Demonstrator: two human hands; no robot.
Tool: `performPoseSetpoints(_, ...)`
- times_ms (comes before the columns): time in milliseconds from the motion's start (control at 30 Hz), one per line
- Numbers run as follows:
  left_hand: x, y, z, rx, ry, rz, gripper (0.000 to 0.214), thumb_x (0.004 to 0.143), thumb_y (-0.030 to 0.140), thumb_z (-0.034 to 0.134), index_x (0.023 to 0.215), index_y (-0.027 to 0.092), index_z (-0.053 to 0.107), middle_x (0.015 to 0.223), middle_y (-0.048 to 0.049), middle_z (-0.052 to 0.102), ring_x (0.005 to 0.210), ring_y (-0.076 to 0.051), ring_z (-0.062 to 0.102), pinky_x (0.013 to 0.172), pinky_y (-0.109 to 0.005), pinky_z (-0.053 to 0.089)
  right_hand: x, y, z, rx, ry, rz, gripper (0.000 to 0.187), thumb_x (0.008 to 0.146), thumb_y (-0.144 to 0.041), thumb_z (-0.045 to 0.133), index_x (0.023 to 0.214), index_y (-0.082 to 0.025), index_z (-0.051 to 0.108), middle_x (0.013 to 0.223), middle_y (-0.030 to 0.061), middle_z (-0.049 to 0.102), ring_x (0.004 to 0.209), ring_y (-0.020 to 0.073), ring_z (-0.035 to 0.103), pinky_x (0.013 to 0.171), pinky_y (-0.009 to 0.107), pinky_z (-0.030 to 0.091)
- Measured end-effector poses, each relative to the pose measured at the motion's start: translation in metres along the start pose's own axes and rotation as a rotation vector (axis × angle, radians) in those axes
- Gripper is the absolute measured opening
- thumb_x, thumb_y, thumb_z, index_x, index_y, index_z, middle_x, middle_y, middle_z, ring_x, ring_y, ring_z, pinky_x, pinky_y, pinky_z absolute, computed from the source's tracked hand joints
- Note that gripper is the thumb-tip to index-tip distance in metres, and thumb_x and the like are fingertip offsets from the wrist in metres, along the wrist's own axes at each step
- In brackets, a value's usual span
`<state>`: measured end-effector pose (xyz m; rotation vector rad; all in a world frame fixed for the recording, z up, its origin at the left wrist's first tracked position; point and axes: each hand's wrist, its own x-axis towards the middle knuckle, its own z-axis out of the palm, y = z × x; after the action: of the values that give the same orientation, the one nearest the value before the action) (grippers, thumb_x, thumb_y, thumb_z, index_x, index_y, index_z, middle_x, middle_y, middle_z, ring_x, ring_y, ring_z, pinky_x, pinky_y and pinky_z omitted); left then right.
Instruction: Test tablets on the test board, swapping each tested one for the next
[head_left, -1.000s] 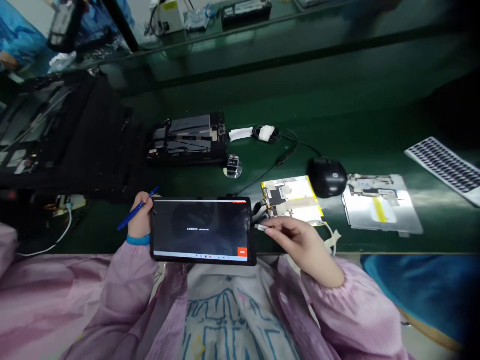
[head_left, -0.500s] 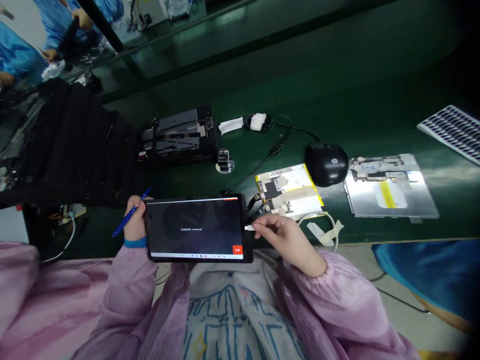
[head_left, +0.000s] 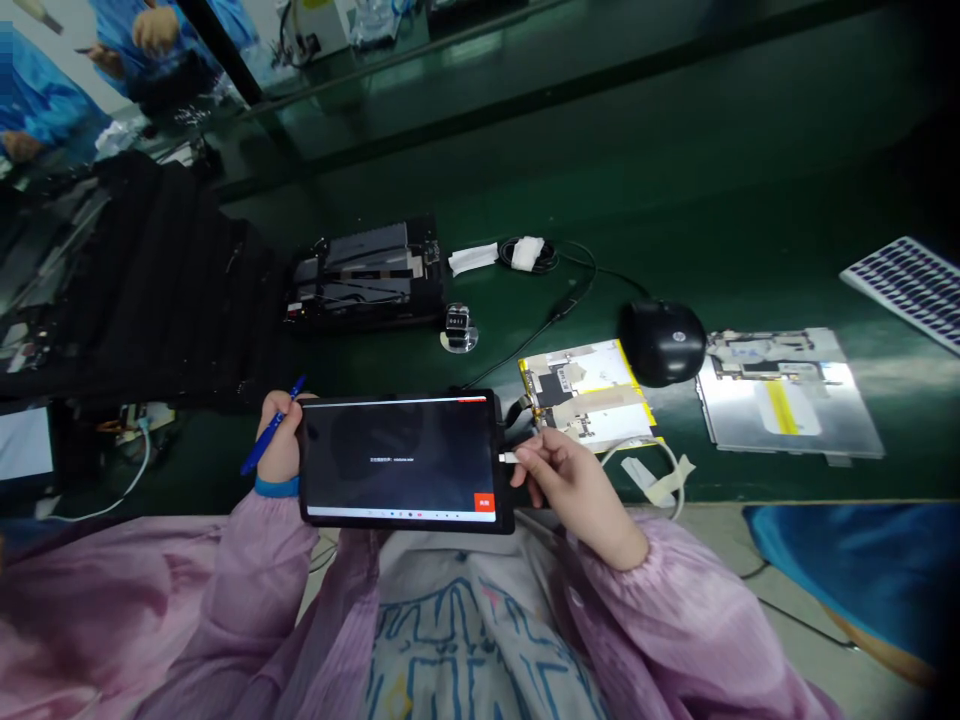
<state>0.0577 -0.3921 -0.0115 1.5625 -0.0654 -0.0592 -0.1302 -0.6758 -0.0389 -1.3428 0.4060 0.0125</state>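
Observation:
A black tablet [head_left: 401,462] with a dark screen and a small red button is held over my lap at the bench's near edge. My left hand [head_left: 279,440] grips its left end and also holds a blue pen [head_left: 271,427] between the fingers. My right hand [head_left: 566,478] pinches a white cable plug [head_left: 510,458] that sits at the tablet's right edge. The white cable [head_left: 660,470] loops back behind that hand.
On the green bench [head_left: 675,200] lie a yellow-taped circuit panel [head_left: 585,395], a black mouse [head_left: 661,343], a silver back cover [head_left: 787,390], a keyboard [head_left: 907,285], a small counter [head_left: 459,325] and a black device [head_left: 364,275]. Black trays [head_left: 150,290] sit left. People in blue stand far left.
My right hand brought the plug from just short of the tablet up to its right edge. The view shifted slightly; my left hand kept its hold.

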Motion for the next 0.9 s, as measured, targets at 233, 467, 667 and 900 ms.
performPoseSetpoints(233,-0.002,0.001,0.002,-0.002,0.004,-0.017,0.040,0.065,0.033,0.073,0.074,0.020,0.036,0.072,0.0011,0.062,0.069,-0.017,0.062,0.064,-0.027,0.048,-0.003,0.005,0.009,-0.039,0.076,-0.051,0.043,0.085,-0.060,0.058,0.076,-0.018,0.047,0.060,0.0012,0.058,0.037,0.0101,0.045,0.037,0.019,0.035)
performPoseSetpoints(467,0.000,-0.002,-0.003,0.055,-0.014,-0.013,0.040,0.069,0.036,0.071,0.075,0.021,0.034,0.072,0.0017,0.061,0.065,-0.016,0.060,0.059,-0.025,0.043,0.003,0.005,0.010,-0.101,0.018,-0.031,0.052,0.082,-0.069,0.056,0.074,-0.018,0.047,0.056,0.0011,0.056,0.036,0.0105,0.044,0.036,0.020,0.033)
performPoseSetpoints(667,0.000,-0.003,-0.006,-0.042,-0.030,-0.087,0.040,0.068,0.033,0.071,0.075,0.020,0.033,0.074,0.0020,0.061,0.062,-0.013,0.056,0.058,-0.023,0.041,-0.001,0.002,0.006,-0.255,-0.019,-0.097,0.050,0.087,-0.067,0.050,0.075,-0.019,0.049,0.059,0.0019,0.057,0.042,0.0130,0.049,0.041,0.022,0.039)
performPoseSetpoints(900,-0.006,-0.006,-0.009,-0.169,-0.072,-0.171,0.038,0.068,0.029,0.070,0.075,0.020,0.033,0.076,0.0018,0.060,0.063,-0.011,0.054,0.060,-0.023,0.040,-0.015,0.001,-0.011,-0.743,-0.047,-0.502,0.027,0.099,-0.043,0.043,0.090,-0.020,0.055,0.077,0.0049,0.062,0.065,0.0185,0.062,0.056,0.027,0.050)
